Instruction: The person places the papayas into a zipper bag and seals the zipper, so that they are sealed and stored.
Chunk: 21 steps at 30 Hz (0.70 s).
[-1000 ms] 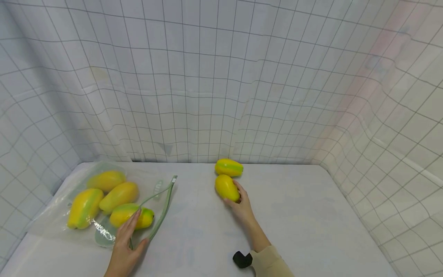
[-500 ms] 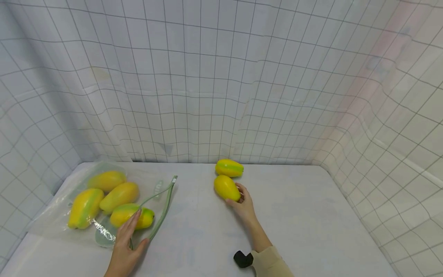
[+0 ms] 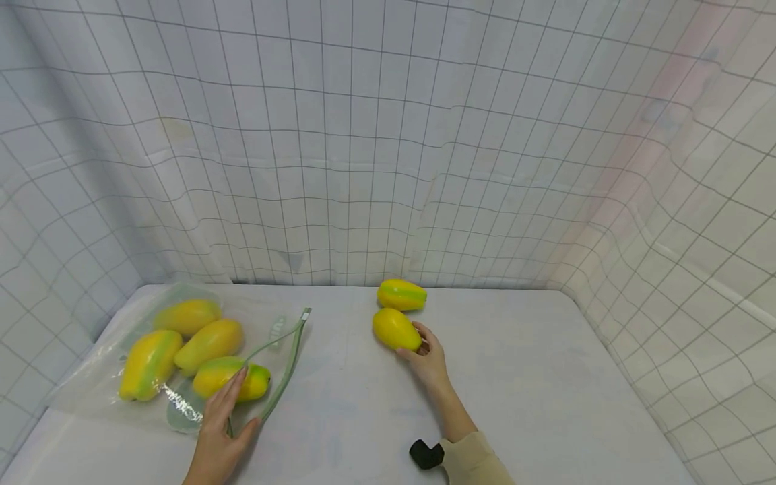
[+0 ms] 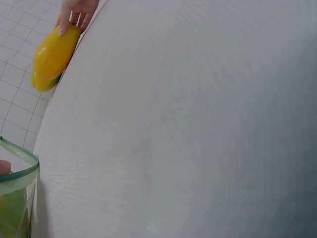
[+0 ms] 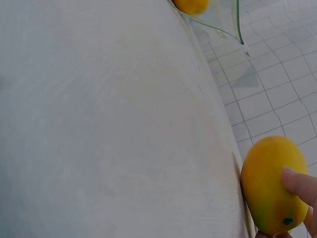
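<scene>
My right hand (image 3: 429,364) grips the stem end of a yellow papaya (image 3: 394,329) on the white table, thumb on the near side and fingers round the far side. Its thumb lies on the papaya (image 5: 272,183) in the right wrist view. Just behind it lies a second papaya (image 3: 401,294) with a green stripe. On the left, my left hand (image 3: 219,428) is at the mouth of a clear zip bag (image 3: 282,385), thumb and straight fingers spread against the green-edged opening. Several papayas (image 3: 209,345) lie inside the bag; the left fingers partly cover the nearest one.
A white sheet with a dark grid (image 3: 376,168) hangs behind the table (image 3: 527,377) and along both sides. A black device (image 3: 426,455) sits at the right wrist, beside a beige sleeve (image 3: 475,461).
The papaya in my right hand has shifted slightly left and turned a little, its far end swinging away from the papaya behind. The left hand and the bag have stayed put.
</scene>
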Tool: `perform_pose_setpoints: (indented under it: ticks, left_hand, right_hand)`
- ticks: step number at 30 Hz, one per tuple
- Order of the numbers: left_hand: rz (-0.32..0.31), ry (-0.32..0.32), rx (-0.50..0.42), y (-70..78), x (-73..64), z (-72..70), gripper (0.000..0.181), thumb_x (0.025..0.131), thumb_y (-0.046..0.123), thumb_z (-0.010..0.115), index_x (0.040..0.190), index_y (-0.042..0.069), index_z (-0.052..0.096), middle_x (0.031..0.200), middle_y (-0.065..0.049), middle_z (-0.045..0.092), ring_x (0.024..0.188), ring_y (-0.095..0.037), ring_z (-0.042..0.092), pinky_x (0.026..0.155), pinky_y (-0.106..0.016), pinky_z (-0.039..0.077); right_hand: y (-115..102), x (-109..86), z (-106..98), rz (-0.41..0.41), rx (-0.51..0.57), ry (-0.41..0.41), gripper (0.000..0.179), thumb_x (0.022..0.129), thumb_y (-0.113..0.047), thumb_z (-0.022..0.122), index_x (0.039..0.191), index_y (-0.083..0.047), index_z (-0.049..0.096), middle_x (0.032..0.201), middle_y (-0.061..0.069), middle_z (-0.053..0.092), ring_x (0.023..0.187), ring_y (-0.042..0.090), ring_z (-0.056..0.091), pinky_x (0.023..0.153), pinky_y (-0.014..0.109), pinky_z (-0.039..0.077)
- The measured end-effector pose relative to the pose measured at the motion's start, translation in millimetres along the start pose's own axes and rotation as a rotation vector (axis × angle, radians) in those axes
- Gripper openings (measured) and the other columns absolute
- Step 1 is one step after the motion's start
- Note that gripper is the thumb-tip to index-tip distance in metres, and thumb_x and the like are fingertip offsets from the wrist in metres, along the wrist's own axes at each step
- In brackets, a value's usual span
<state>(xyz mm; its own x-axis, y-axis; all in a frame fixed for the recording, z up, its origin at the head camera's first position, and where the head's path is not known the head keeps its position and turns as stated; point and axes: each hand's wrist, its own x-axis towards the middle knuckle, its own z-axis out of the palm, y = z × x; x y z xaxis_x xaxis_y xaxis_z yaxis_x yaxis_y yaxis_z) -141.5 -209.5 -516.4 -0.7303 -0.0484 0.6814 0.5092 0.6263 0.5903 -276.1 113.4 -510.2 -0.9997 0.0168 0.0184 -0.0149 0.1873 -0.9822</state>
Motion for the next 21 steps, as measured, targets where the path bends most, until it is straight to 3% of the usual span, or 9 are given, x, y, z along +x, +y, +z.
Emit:
perform_pose_setpoints:
  ticks: [11,21]
  left_hand:
    - [-0.034,0.000,0.024,2.7,0.6,-0.1,0.090,0.052,-0.016,0.072,0.135,-0.002,0.041,0.141,0.024,0.027,0.126,0.010,0.022,0.100,-0.008,0.013]
    - [-0.007,0.004,0.014,1.2,0.8,0.1,0.088,0.052,-0.016,0.071,0.134,-0.003,0.041,0.142,0.020,0.028,0.126,0.007,0.023,0.101,-0.009,0.014]
  right_hand:
    - [-17,-4.0,6,-0.149,-0.003,-0.121,0.060,0.080,-0.012,0.069,0.133,-0.001,0.044,0.134,0.017,0.042,0.112,0.031,0.045,0.096,0.042,0.040]
    - [-53,-27.7,26,-0.097,0.033,-0.271,0.058,0.082,-0.006,0.066,0.134,0.000,0.042,0.135,0.019,0.039,0.117,0.033,0.043,0.099,0.043,0.037]
